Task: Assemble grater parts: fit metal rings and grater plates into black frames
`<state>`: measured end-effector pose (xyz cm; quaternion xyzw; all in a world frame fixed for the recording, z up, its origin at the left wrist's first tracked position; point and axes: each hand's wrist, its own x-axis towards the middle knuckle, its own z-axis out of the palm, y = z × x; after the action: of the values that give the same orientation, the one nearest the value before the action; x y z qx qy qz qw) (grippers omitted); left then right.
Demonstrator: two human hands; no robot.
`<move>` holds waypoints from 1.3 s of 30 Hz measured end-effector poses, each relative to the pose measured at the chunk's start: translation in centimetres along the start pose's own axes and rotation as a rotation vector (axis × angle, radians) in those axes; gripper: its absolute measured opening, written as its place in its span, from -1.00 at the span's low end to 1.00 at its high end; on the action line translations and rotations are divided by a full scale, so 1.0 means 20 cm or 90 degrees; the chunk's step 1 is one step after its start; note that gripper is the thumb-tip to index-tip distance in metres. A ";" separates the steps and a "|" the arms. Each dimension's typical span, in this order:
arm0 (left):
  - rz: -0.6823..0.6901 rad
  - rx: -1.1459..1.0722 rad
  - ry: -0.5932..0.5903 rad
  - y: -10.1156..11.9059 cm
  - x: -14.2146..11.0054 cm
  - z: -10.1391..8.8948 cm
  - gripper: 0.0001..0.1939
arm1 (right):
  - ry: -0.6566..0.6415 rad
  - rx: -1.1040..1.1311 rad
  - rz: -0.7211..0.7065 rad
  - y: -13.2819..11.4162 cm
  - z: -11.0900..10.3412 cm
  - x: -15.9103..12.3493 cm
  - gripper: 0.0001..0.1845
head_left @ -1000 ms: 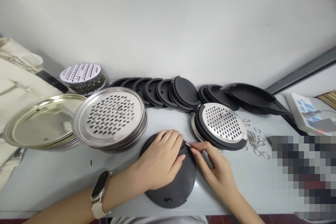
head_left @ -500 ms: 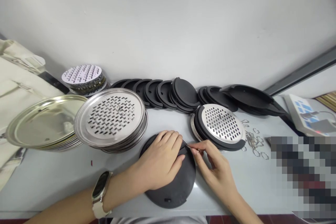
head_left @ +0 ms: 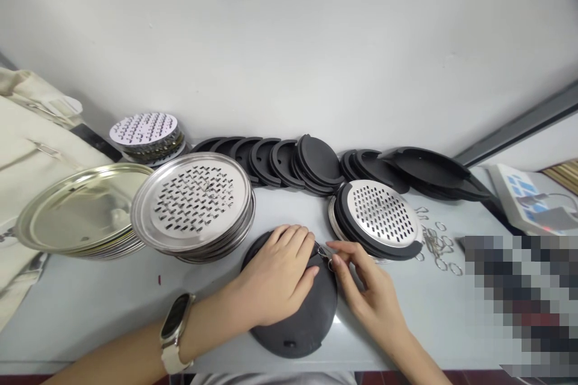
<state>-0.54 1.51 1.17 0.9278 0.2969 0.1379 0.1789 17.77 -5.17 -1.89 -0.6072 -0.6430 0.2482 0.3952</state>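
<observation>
The left hand [head_left: 275,271] lies flat on a black rubber disc [head_left: 300,331] near the front edge of the table [head_left: 90,307], its fingers close together, apparently pressing down so the disc cannot slide. The right hand [head_left: 374,292] comes in from the right, thumb and forefinger pinched narrow on a small metal ring [head_left: 329,255] at the disc's upper rim, with the other fingers curled clear. How the ring meets the rim is too small to tell. Just beyond, a steel grater plate [head_left: 382,213] sits in a black rim, seemingly kept close to hand, and loose rings [head_left: 438,246] lie to its right, within easy reach. Further left stands a stack of perforated plates [head_left: 192,201], beside a stack of plain gold-toned plates [head_left: 81,210]. More black rims [head_left: 280,162] stand in a row along the table's back edge, out of the working space.
</observation>
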 end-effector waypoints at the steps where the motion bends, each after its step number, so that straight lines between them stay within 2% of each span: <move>1: 0.000 0.000 0.000 0.00 0.00 0.00 -0.69 | -0.005 -0.002 -0.002 0.00 0.00 0.00 -0.82; 12: 0.002 0.008 0.006 0.00 0.00 0.00 -0.71 | -0.021 0.004 -0.051 0.00 0.00 0.02 -0.91; 20: 0.008 0.005 0.015 0.00 0.00 0.00 -0.71 | -0.042 -0.010 -0.088 -0.01 -0.01 0.02 -0.79; 24: 0.004 -0.004 0.012 0.00 0.00 0.00 -0.72 | -0.046 -0.017 -0.115 -0.03 -0.01 0.02 -0.81; 33: 0.003 0.012 0.011 0.00 0.00 0.00 -0.72 | 0.024 -0.035 -0.082 -0.01 0.00 0.02 -0.85; 39: 0.005 0.014 0.018 0.00 0.00 0.00 -0.72 | -0.004 -0.018 -0.096 -0.02 0.00 0.02 -0.84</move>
<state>-0.53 1.41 1.17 0.9289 0.2972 0.1485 0.1635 17.67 -4.78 -1.52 -0.5616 -0.6919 0.2104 0.4019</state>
